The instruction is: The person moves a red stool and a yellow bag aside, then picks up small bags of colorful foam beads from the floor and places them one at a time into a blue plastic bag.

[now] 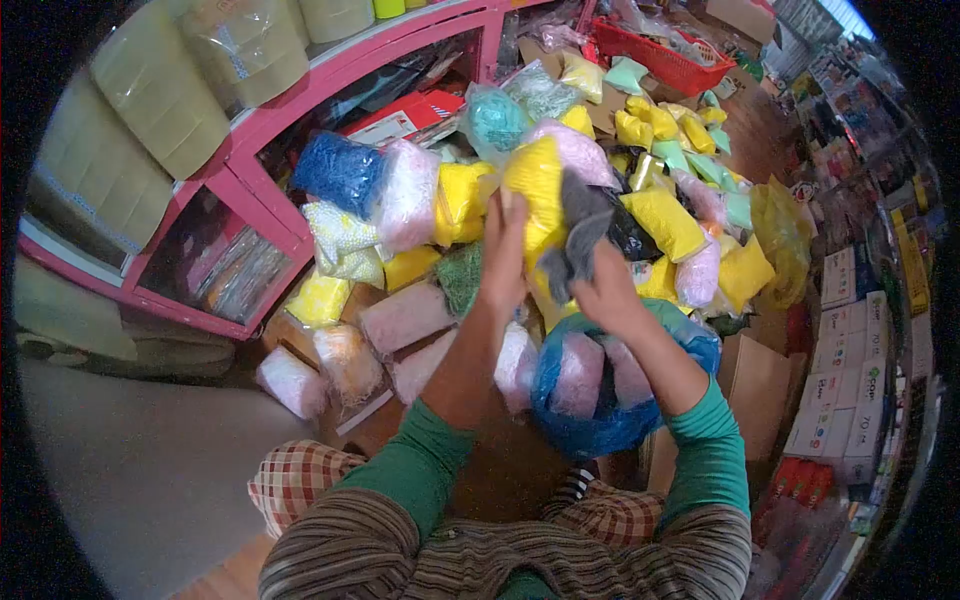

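My left hand (505,245) is closed on the side of a yellow packet (538,195) in clear plastic, held up over the pile. In my right hand (608,287) is a dark grey cloth (582,235), bunched up and pressed near the packet's right side. The fingertips of both hands are partly hidden. Below my right forearm sits a blue plastic bag (565,435), its mouth spread, with pink packets (577,375) inside. Just left of the yellow packet lie another yellow packet (460,205), a pale pink packet (408,195) and a dark blue packet (337,172).
A pink-framed cabinet (262,150) with wide rolls (150,95) on top stands at the left. Many yellow, green and pink packets (665,222) spread over the floor beyond my hands. A red basket (665,55) is at the back. White boxes (840,390) are stacked right.
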`<state>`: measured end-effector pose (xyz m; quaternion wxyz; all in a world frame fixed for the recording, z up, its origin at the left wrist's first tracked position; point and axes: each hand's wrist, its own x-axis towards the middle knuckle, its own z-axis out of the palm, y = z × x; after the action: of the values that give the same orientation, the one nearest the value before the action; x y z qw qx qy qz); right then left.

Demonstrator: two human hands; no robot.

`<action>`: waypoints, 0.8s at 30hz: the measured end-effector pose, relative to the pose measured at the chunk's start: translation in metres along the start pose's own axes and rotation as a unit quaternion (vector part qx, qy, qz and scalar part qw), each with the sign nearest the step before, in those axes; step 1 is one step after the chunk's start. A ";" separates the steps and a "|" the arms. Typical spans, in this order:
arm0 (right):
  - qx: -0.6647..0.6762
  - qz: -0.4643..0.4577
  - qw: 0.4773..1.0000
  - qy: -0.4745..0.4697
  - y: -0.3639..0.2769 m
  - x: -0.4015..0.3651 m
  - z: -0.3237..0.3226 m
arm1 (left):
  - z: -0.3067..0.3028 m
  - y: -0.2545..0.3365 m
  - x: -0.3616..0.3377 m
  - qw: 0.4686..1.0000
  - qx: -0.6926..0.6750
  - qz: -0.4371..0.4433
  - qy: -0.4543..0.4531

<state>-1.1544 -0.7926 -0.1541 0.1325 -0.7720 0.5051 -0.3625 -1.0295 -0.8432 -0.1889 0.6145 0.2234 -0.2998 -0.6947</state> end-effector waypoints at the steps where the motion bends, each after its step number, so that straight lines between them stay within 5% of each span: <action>1: 0.002 -0.002 1.000 -0.002 -0.008 -0.008 0.000 | -0.014 -0.004 0.006 1.000 0.001 0.002 0.003; 3: -0.052 -0.129 0.985 -0.101 -0.021 -0.018 0.000 | -0.039 -0.011 0.012 0.958 -0.248 -0.114 -0.082; 5: 0.034 -0.157 0.979 -0.125 -0.028 -0.019 -0.004 | -0.049 -0.009 0.009 0.937 -0.312 -0.092 -0.128; 7: 0.117 -0.180 0.965 -0.149 -0.029 -0.016 -0.014 | -0.066 -0.036 0.029 0.956 -0.289 -0.016 -0.051; 11: -0.039 -0.151 0.974 0.167 -0.032 0.019 -0.046 | -0.057 -0.044 0.024 0.964 -0.252 -0.052 -0.070; 13: 0.068 -0.009 0.991 0.116 -0.037 0.027 -0.039 | -0.051 -0.055 0.018 0.967 -0.225 -0.091 -0.081; 14: -0.004 -0.022 0.999 0.033 -0.004 0.018 -0.028 | -0.046 -0.069 0.011 0.967 -0.210 -0.119 -0.084; 15: -0.012 -0.102 0.992 0.079 0.004 0.017 -0.009 | -0.046 -0.080 0.019 0.966 -0.191 -0.154 -0.084; 17: -0.012 -0.098 0.995 0.028 0.019 0.005 -0.008 | -0.074 -0.091 0.016 0.956 -0.153 -0.235 -0.083; 21: 0.178 0.071 0.980 0.044 0.046 -0.027 -0.030 | -0.119 -0.086 0.018 0.930 -0.111 -0.330 -0.119; 23: 0.074 0.261 0.961 -0.053 0.070 -0.038 -0.059 | -0.115 -0.090 0.016 0.917 -0.089 -0.360 -0.146; 24: 0.071 0.265 0.960 -0.050 0.073 -0.043 -0.071 | -0.104 -0.097 0.009 0.911 -0.079 -0.371 -0.161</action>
<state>-1.2635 -0.7765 -0.1648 0.3028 -0.6165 0.6573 -0.3102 -1.0300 -0.8608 -0.3307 0.2711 0.1543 -0.2346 -0.9207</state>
